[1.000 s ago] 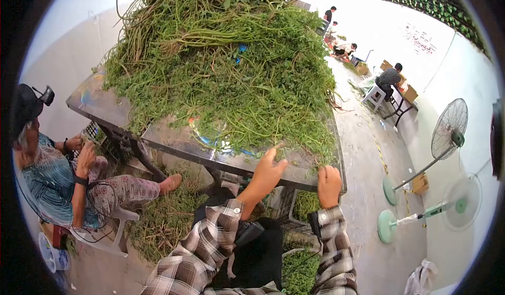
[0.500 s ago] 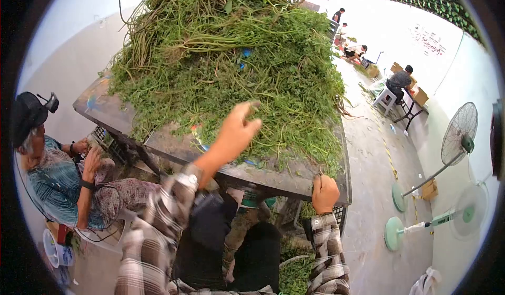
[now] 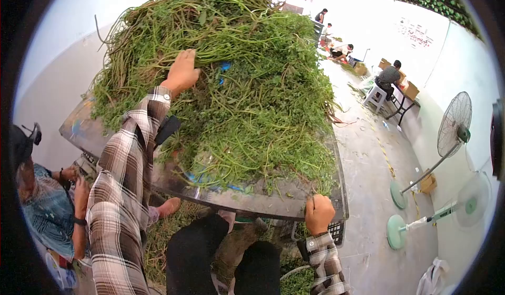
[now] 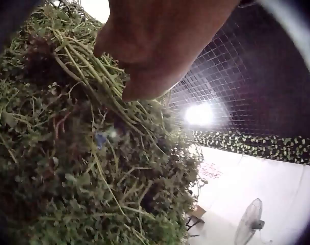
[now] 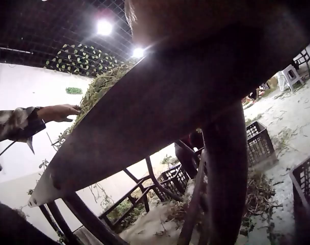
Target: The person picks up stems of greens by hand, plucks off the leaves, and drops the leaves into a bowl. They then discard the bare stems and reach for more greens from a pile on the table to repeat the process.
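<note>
A tall pile of green leafy stems point(image 3: 236, 74) covers a shiny table point(image 3: 263, 197). My left hand point(image 3: 181, 74) reaches far up the left side of the pile, arm in a plaid sleeve. In the left wrist view the left hand point(image 4: 160, 46) has its fingers curled round a bundle of stems point(image 4: 93, 66). My right hand point(image 3: 318, 213) is a fist gripping the table's near edge at the right corner. The right wrist view shows the table's dark underside point(image 5: 145, 117) and, far off, the left hand point(image 5: 60, 111) on the greens.
A person point(image 3: 47, 200) sits low at the table's left side. Black crates point(image 3: 336, 232) and scattered greens lie under the table. Two standing fans point(image 3: 455, 124) are on the floor at right. More people point(image 3: 389, 79) sit at a small table far back.
My left hand has lifted from the table's near edge and travelled up and left onto the pile, where it now grips stems. The right hand stays on the edge.
</note>
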